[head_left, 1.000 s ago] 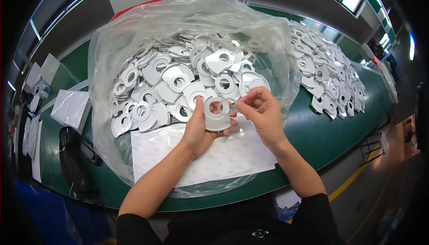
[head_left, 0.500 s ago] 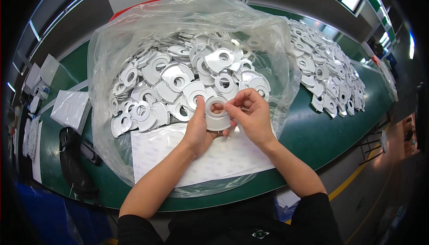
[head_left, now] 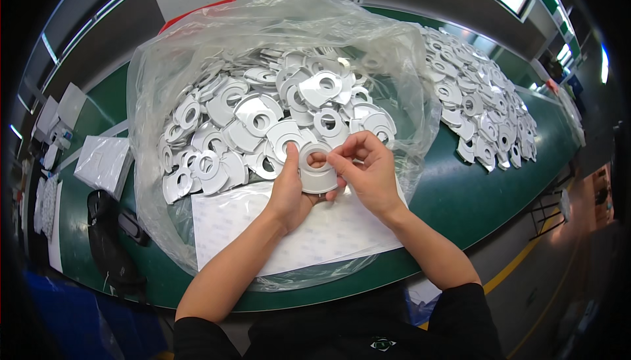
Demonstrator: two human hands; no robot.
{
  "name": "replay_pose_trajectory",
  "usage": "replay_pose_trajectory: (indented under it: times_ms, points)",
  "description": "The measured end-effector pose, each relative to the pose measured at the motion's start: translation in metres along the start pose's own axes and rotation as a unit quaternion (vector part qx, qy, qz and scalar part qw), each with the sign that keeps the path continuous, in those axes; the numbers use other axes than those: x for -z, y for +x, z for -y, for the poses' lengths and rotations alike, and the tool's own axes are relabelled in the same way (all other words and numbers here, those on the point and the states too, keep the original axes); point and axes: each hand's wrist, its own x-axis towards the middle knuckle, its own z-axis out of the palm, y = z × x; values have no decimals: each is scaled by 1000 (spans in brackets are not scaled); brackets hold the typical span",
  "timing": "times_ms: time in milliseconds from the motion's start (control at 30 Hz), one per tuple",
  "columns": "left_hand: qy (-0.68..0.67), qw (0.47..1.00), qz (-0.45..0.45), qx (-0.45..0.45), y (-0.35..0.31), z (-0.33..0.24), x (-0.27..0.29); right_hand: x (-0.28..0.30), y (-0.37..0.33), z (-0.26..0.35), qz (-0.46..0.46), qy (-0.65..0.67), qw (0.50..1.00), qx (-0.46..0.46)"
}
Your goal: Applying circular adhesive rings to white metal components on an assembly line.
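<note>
A white plastic part (head_left: 318, 181) with a round hole and a fan-shaped lower edge rests in my left hand (head_left: 287, 192). The left thumb lies along its left side, and fingers show behind it and through the hole. My right hand (head_left: 368, 173) is at the part's upper right, with thumb and forefinger pinched together against the ring around the hole. Whatever may sit between those fingertips is too small to make out. Beyond both hands, a heap of similar white parts (head_left: 259, 120) fills an open clear plastic bag (head_left: 148, 97).
White sheets (head_left: 243, 235) lie under my forearms on the green table (head_left: 453, 212). Another heap of white parts (head_left: 486, 110) is at the right. At the left are a wrapped white pack (head_left: 104, 163), a black pouch (head_left: 108, 242) and a small dark object (head_left: 133, 225).
Hardly anything differs. Both hands and the part sit very slightly further left in the picture, as does the heap behind them; the grip looks the same.
</note>
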Motion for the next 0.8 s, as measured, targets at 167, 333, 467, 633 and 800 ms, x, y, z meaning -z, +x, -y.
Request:
replay_pose_trajectory:
  times_ms: [167,333,467,633,800]
  points:
    - [-5,1000,-11,-1,0,0,-2,0,-1,0,1,-15,1000,9]
    - [-2,1000,-12,1,-2,-2,-6,-2,-2,4,2,-26,1000,8]
    - [-12,1000,11,-10,-2,0,-3,-1,-2,3,5,-45,999,12]
    - [13,1000,-11,-17,-2,1,0,-5,-5,3,-12,-119,990,70]
    - [31,999,-28,-26,0,4,2,5,-2,-6,-23,-308,912,270]
